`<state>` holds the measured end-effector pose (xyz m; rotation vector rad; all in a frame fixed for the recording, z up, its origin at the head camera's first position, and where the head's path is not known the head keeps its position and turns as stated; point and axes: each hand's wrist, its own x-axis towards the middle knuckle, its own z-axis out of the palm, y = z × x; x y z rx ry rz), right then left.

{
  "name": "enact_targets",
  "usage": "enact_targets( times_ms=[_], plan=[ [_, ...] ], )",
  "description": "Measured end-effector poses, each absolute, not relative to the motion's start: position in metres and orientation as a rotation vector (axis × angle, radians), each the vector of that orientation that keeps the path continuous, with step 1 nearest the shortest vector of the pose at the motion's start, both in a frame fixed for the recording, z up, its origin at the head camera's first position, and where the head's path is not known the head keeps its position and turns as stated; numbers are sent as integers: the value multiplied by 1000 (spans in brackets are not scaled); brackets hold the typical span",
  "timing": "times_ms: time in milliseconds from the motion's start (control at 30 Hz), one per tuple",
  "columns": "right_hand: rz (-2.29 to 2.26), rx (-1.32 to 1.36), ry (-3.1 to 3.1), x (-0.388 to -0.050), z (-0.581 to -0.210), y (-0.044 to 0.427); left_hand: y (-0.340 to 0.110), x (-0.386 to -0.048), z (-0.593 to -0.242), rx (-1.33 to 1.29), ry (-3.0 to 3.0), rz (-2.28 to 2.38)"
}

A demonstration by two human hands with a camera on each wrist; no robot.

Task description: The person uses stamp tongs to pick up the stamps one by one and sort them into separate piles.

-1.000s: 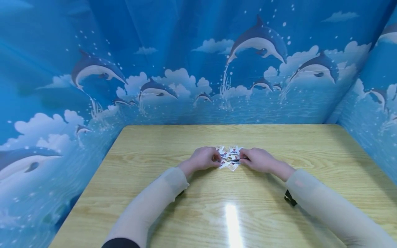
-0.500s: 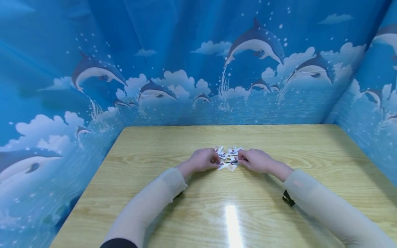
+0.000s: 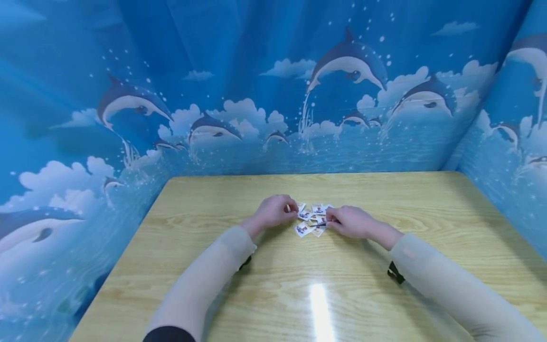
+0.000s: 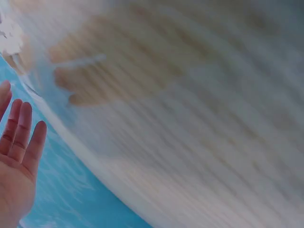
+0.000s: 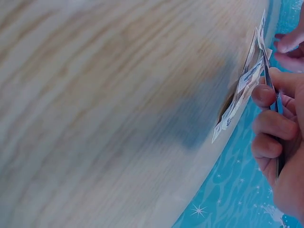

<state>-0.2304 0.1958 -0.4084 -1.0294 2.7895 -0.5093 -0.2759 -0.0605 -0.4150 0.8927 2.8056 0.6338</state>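
Several small white paper pieces with coloured prints [image 3: 303,229] lie in a loose, overlapping cluster on the table. My right hand [image 3: 351,222] holds slim dark metal tweezers [image 5: 267,71] between thumb and curled fingers, the tips pointing left over the pieces. In the right wrist view the tips touch or overlap a raised paper piece; which cannot be told. My left hand [image 3: 275,210] hovers at the cluster's left edge, thumb and forefinger apart. The left wrist view shows the fingers of the left hand [image 4: 21,156] nearly straight, with nothing visible in them.
A wood-grain table [image 3: 213,199] spreads round the pieces, with a bright light reflection near the front. Behind and beside it hangs a blue curtain [image 3: 239,85] printed with dolphins. Dark straps [image 3: 395,273] show beneath the sleeves.
My left hand has drawn back up and to the left from the front paper piece, which now shows more fully. The right hand with the tweezers has barely moved.
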Motion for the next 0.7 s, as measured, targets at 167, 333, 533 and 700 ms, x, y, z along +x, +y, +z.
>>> enact_targets(
  times_ms=[167,333,533,700],
  plan=[
    [-482,-1035,2778,-231,-409,193,-67,-288,-421,824,2832,626],
    [-479,-1035,2767,-232,-409,192,-69,-292,-426,809,2836,587],
    [-483,-1043,2768,-230,-409,193,-66,-292,-424,807,2847,530],
    [-501,-1086,2758,-227,-407,194,-64,-292,-422,782,2839,527]
  ],
)
